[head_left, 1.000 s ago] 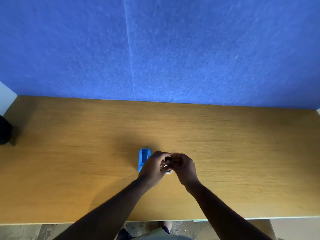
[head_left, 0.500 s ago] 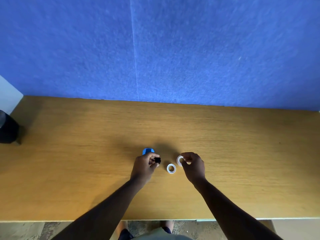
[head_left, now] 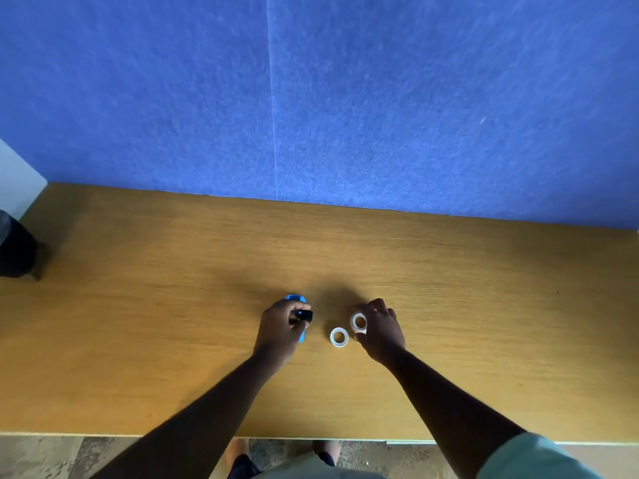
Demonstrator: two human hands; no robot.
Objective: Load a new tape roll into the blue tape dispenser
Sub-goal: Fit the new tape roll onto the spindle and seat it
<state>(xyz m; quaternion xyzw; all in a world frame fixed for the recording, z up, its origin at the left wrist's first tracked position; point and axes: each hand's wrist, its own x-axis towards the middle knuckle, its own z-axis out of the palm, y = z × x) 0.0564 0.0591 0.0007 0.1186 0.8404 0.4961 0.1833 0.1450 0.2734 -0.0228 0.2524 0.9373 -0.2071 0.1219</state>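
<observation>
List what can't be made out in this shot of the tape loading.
- Dispenser, head view: mostly covered by the left hand; its inside is hidden.
- Black piece in the left hand: too small to identify.
- Two rolls: too small to tell which is new; the right hand partly covers one.
- Dark object: cut off by the left edge.

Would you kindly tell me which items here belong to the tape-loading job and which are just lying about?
Job: blue tape dispenser, black core piece in left hand, tape roll in right hand, second roll.
Lying about: dark object at table's left edge.
</observation>
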